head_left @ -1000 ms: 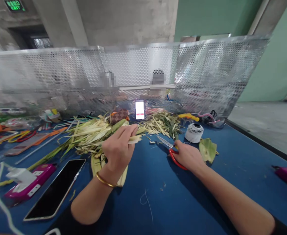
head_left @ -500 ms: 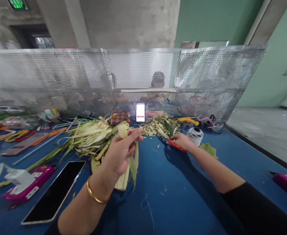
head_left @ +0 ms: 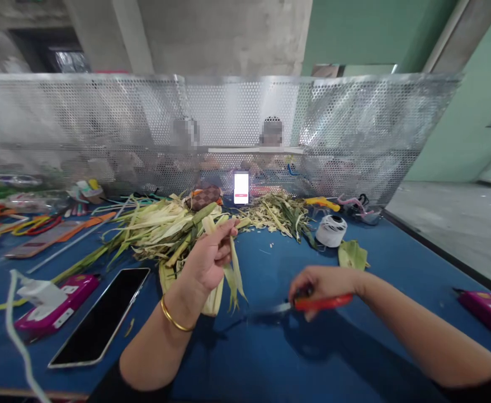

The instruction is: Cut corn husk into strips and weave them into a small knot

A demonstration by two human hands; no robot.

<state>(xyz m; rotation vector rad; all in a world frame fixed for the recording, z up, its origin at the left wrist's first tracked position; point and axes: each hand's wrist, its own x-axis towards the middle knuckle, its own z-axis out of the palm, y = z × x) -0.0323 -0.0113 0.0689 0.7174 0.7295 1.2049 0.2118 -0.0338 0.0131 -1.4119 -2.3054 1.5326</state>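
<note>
My left hand [head_left: 207, 257] pinches a strip of pale corn husk [head_left: 235, 271] between thumb and fingers, its ends hanging below the hand. Close behind and to the left lies a heap of long husk leaves [head_left: 157, 226]. My right hand [head_left: 327, 281] is closed around red-handled scissors [head_left: 327, 303] above the blue tabletop. Their blades point left toward the husk and are smeared by motion, so I cannot tell whether they are apart. A white spool [head_left: 331, 232] and a green husk piece [head_left: 352, 255] are beyond my right hand.
A black-screened phone [head_left: 103, 316] and a purple power strip [head_left: 56, 305] lie at left. Husk scraps [head_left: 277, 215] are piled before a lit phone [head_left: 241, 187]. A perforated metal screen [head_left: 245, 112] borders the back. Another purple strip [head_left: 486, 313] lies at right.
My right hand has come back toward me from beside the scrap pile, bringing the scissors up off the table with blades toward the left. My left hand keeps its pinch on the husk.
</note>
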